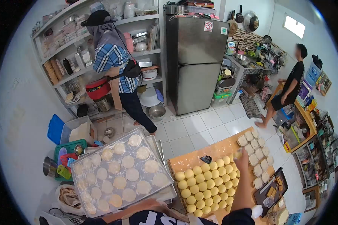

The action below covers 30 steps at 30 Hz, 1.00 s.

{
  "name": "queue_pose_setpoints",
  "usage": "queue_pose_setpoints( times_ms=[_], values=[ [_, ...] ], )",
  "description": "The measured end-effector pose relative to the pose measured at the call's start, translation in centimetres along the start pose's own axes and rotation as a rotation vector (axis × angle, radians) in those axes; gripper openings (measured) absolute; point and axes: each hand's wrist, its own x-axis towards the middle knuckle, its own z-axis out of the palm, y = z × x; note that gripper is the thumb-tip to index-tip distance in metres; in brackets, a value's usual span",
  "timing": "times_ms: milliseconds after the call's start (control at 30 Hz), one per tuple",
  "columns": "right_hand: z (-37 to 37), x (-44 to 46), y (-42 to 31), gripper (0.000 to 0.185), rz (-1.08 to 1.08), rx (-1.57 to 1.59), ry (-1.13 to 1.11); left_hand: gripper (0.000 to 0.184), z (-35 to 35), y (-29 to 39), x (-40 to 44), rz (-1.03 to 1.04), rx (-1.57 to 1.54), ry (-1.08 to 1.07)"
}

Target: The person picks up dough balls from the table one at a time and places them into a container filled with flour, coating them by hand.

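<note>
My right hand [242, 159] reaches over the far right corner of the yellow dough balls [206, 183], which stand in close rows on the wooden table. Its fingers look closed around a small, pale, see-through thing [237, 153], too blurred to name. Along its right side are several square, pale dough pieces or small containers [256, 153]. My left hand [156, 204] is low in front of my body, by the near edge of a large tray [141, 193]. Flat, floured dough rounds [120, 182] lie on that tray. The left fingers cannot be made out.
A dark tray [278, 202] with brown pieces lies at the table's right. More trays are stacked under the large one. A person in a plaid shirt [110, 58] stands at the shelves, left of the fridge [199, 67]. Another person in black [294, 80] is at the right.
</note>
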Motion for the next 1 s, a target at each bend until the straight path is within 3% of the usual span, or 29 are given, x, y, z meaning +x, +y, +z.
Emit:
queue_pose_setpoints(
  times_ms=[67, 100, 200, 233, 300, 567, 633, 733, 833, 867, 933, 1000],
  values=[
    [-2.0, -5.6, -1.0, 0.056, 0.096, 0.120, 0.034, 0.033, 2.1, -2.0, 0.6, 0.096, -0.001, -0.019],
    [-2.7, -8.6, -0.4, 0.057, 0.125, 0.149, 0.028, 0.033, 2.1, -2.0, 1.2, -0.035, -0.045, -0.139],
    [-7.4, -18.0, -2.1, 0.060, 0.231, 0.232, -0.002, 0.033, -0.5, 8.3, 0.5, 0.210, 0.180, -0.053],
    [-9.2, -20.9, -3.5, 0.059, 0.302, 0.264, -0.006, 0.031, 1.4, 6.4, 1.2, 0.132, 0.085, -0.054],
    [-12.5, -26.9, -5.5, 0.058, 0.465, 0.324, -0.008, 0.031, 2.8, 8.2, 1.7, 0.220, 0.173, -0.074],
    [-20.2, -47.9, -5.3, 0.054, 0.652, -0.119, 0.075, 0.026, 11.0, 17.5, 2.7, 0.366, 0.279, -0.351],
    [-22.2, -51.5, -6.4, 0.053, 0.744, -0.016, 0.100, 0.028, 14.6, 16.5, 3.3, 0.357, 0.193, -0.421],
    [-22.7, -56.9, -5.8, 0.050, 0.752, -0.113, 0.049, 0.028, 18.0, 20.6, 2.3, 0.415, 0.299, -0.417],
    [-21.8, -58.3, -6.2, 0.048, 0.906, -0.121, -0.114, 0.026, 20.8, 21.8, 2.3, 0.506, 0.314, -0.453],
    [-20.4, -59.9, -5.1, 0.047, 0.718, -0.071, -0.058, 0.025, 21.6, 22.0, 2.1, 0.532, 0.332, -0.450],
    [-19.7, -60.2, -5.4, 0.049, 0.588, -0.171, -0.183, 0.024, 22.5, 22.5, 1.4, 0.488, 0.248, -0.451],
    [-19.5, -61.1, -7.0, 0.051, 0.671, -0.201, -0.112, 0.024, 22.9, 23.2, 0.6, 0.454, 0.216, -0.444]
  ],
)
